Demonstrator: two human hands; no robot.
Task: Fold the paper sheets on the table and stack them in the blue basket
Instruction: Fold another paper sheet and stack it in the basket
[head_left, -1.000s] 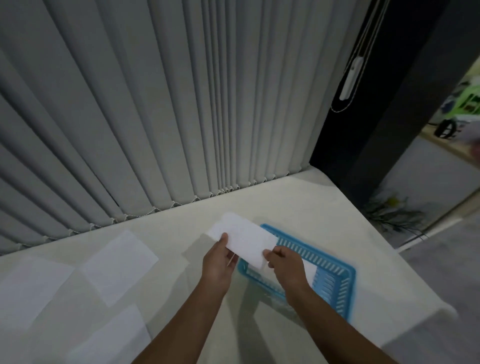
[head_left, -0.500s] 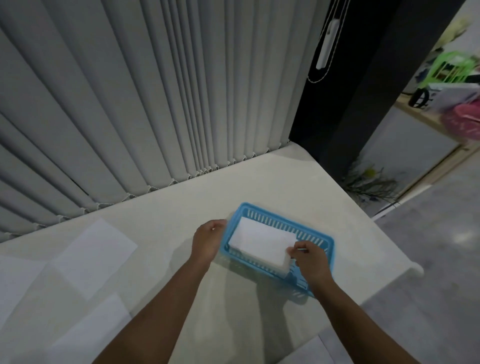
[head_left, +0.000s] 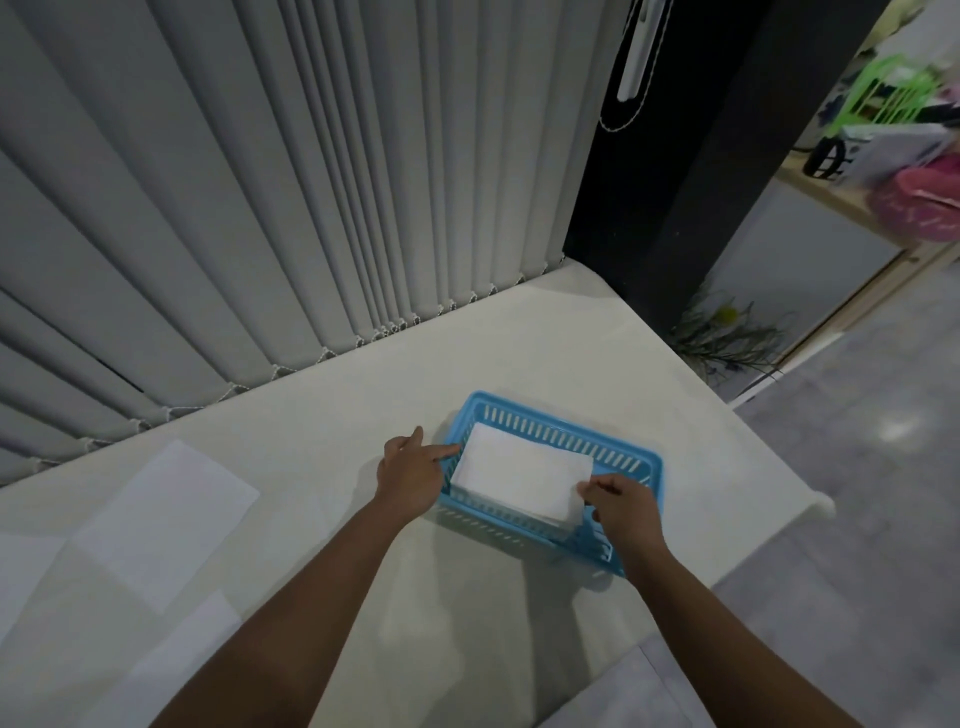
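Waiting flat along the table's (head_left: 519, 364) left edge, unfolded paper sheets (head_left: 166, 514) remain; left hand (head_left: 413, 475) open, holding nothing, beside the blue basket (head_left: 631, 457); right hand (head_left: 621, 506) pinches the folded stack (head_left: 522, 475) inside it.

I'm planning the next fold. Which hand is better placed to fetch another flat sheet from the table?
Probably the left hand. It rests at the blue basket's left end, apparently free, on the side where the flat sheets lie. The right hand is farther away, pinching the folded paper's corner.
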